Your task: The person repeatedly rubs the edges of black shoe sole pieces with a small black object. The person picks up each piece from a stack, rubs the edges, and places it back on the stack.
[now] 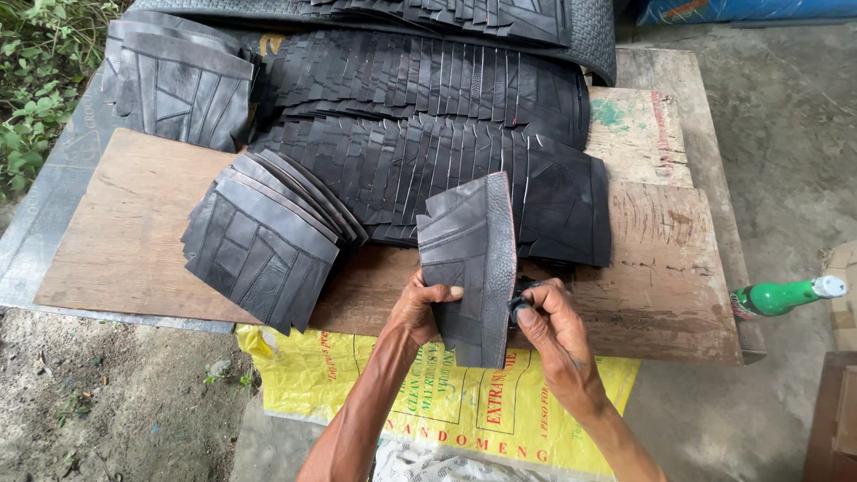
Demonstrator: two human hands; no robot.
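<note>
My left hand [421,308] grips a stack of black cut tyre rubber pieces [469,259], held on edge over the front of a plywood board [134,223]. My right hand [546,326] is pressed against the right side of the same stack, pinching a small dark strip, perhaps a rubber band [520,302], at its lower edge. Behind the stack, rows of overlapping black rubber pieces [428,134] lie fanned across the board. A separate bundle of rubber pieces [259,245] lies to the left of my hands.
Another bundle of rubber pieces [178,80] lies at the back left. A yellow printed sack [446,402] hangs below the board's front edge. A green bottle with a white cap [786,295] lies at the right. Concrete floor is to the right, dirt and plants to the left.
</note>
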